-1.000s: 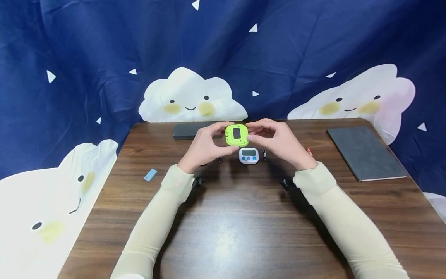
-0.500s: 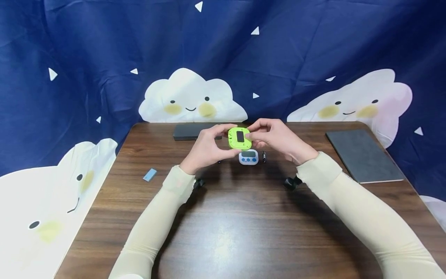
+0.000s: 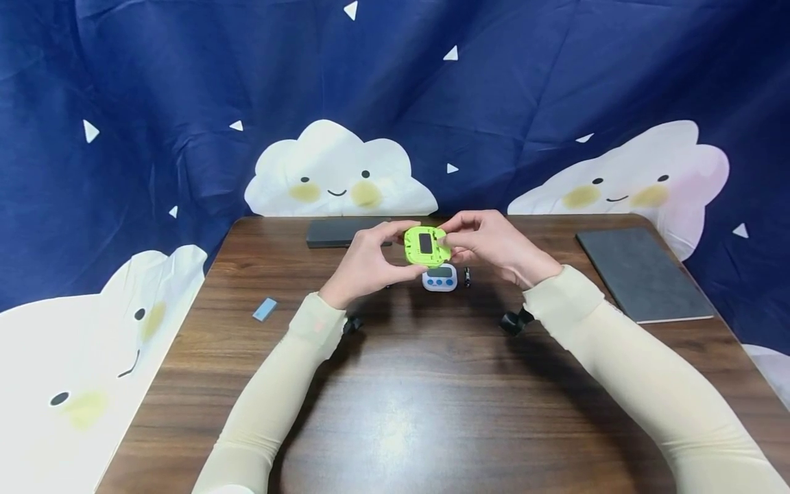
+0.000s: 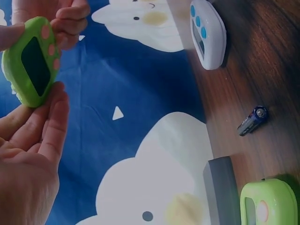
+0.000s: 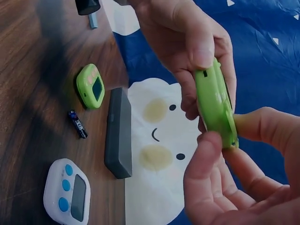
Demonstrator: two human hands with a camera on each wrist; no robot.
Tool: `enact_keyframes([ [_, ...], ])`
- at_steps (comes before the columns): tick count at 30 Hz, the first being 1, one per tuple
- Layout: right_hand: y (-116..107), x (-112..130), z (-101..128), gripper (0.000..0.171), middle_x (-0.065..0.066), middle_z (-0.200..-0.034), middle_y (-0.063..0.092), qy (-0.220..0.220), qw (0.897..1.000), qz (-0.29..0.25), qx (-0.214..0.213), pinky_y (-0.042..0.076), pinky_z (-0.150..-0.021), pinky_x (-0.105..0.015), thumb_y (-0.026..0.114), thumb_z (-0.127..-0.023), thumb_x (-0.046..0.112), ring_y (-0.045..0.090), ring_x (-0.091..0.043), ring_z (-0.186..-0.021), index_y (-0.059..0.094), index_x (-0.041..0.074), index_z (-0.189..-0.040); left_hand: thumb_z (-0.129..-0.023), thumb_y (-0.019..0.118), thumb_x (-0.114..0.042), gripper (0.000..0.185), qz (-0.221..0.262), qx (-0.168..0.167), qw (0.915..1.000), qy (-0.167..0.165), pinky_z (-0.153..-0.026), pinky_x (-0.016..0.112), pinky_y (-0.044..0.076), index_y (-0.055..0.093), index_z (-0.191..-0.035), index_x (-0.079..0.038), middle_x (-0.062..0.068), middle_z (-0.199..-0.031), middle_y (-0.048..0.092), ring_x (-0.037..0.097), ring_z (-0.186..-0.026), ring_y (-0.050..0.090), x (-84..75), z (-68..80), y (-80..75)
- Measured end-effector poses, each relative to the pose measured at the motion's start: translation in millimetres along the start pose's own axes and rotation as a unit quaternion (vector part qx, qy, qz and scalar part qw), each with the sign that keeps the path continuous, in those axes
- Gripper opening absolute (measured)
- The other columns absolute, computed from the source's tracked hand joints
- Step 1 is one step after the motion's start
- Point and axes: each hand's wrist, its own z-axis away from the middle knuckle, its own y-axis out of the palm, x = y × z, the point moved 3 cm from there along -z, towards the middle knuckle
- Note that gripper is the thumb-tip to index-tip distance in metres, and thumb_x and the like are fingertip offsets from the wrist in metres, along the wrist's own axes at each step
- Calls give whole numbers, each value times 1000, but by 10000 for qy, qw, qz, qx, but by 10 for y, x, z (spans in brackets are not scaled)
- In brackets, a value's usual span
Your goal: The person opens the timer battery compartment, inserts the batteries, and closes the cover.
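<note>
Left hand [image 3: 364,262] and right hand [image 3: 496,245] are pinching one rounded green plastic timer [image 3: 426,245]; one white timer [image 3: 440,280] is lying near them

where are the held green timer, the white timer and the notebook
held green timer [image 4: 36,65], left wrist view, on its dark screen
white timer [image 5: 68,193], right wrist view, on its front face beside the screen
notebook [image 3: 644,276], head view, middle of its cover
</note>
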Motion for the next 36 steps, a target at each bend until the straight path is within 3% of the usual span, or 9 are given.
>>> enact_keyframes([
  [9, -155, 3, 124, 43, -1, -103, 83, 37, 9991, -428, -3, 70, -83, -27, 79, -103, 6, 79, -9, -81, 69, -8, -141, -84, 100, -26, 69, 12, -40, 9999, -91, -102, 42, 64, 73, -145, -11, 7, -136, 81, 21, -111, 77, 9, -7, 19],
  [15, -482, -152, 305, 45, -1, -103, 84, 128, 9985, -430, -298, 69, -84, -26, 79, -104, 6, 81, -9, -85, 66, -8, -144, -84, 100, -27, 69, 183, -44, 9993, -309, -102, 41, 64, 73, -146, -15, 3, -135, 81, 21, -112, 77, 6, -11, 24],
  [22, -1101, -951, 622, 52, 5, -97, 82, 861, 9951, 206, -436, 68, -80, -22, 75, -106, 5, 78, -3, -83, 58, -15, -150, -84, 101, -25, 70, 381, -141, 9978, -518, -104, 44, 64, 73, -148, -18, 5, -136, 81, 22, -115, 77, 36, 11, -24],
  [26, -1319, -1341, 768, 54, 5, -97, 81, 1223, 9900, 551, -432, 68, -78, -21, 71, -109, 6, 77, -2, -81, 53, -18, -154, -85, 100, -26, 70, 370, -115, 9975, -587, -105, 46, 63, 72, -149, -18, 2, -137, 80, 23, -117, 77, 44, 20, -26],
  [32, -1354, -1544, 881, 47, -1, -99, 81, 1240, 9835, 1226, -476, 68, -77, -23, 71, -109, 7, 75, -3, -81, 59, -18, -146, -85, 100, -26, 70, 373, -65, 9973, -632, -106, 48, 63, 73, -149, -19, 1, -137, 80, 23, -117, 77, 54, 19, 1],
  [36, -1320, -1513, 911, 37, -11, -105, 84, 1025, 9695, 2111, -708, 68, -76, -25, 74, -107, 10, 77, -7, -83, 70, -14, -135, -85, 100, -25, 70, 395, -52, 9971, -649, -106, 48, 63, 72, -149, -19, 2, -137, 80, 24, -116, 77, 52, 6, 17],
])
